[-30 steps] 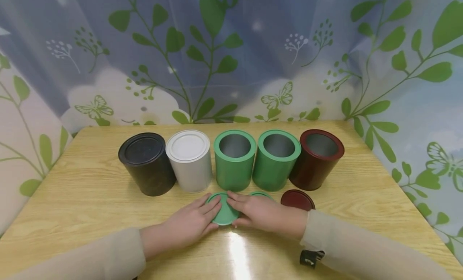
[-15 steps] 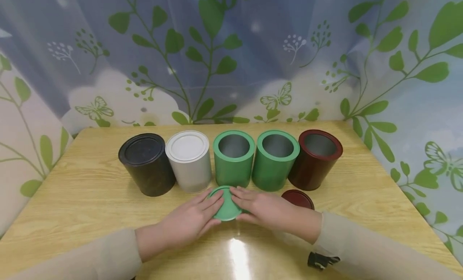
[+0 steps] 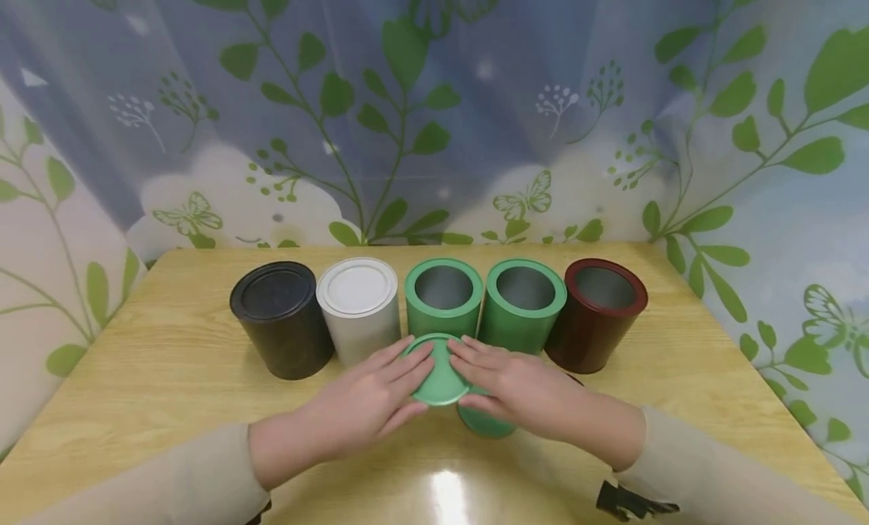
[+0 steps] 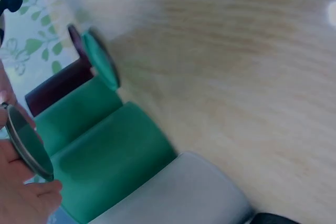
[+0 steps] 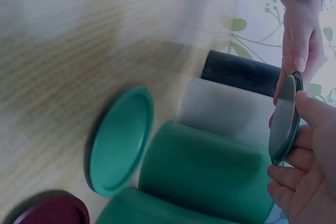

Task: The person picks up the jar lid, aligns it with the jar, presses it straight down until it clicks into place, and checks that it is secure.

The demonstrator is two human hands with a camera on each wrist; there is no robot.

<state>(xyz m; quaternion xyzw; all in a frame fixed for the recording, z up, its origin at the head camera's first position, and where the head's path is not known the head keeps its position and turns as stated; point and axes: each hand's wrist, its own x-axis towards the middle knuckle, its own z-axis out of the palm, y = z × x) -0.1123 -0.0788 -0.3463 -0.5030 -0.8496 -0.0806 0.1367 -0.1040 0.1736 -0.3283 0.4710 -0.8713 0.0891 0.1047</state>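
Observation:
A round green lid [image 3: 441, 378] is held level between my two hands, raised off the table just in front of the left green can [image 3: 444, 325]. My left hand [image 3: 363, 397] grips its left edge, fingers on top and thumb at the near side. On the opposite edge my right hand [image 3: 523, 389] holds it likewise. Both wrist views show the lid's pale underside [image 5: 283, 114] apart from the can. The left green can stands uncovered, its grey inside visible. A second green lid [image 3: 487, 422] lies on the table, partly hidden under my right hand.
Beside it stand an uncovered right green can [image 3: 523, 325] and an uncovered dark red can [image 3: 597, 333]. A white can [image 3: 363, 321] and a black can [image 3: 284, 336] at left have lids on. A dark red lid [image 5: 52, 211] lies on the wooden table [image 3: 170, 359]. Patterned curtain hangs behind.
Both hands have lifted the green lid from the table, up and forward toward the left green can. The second green lid now shows below the right hand. The head view tilts slightly upward.

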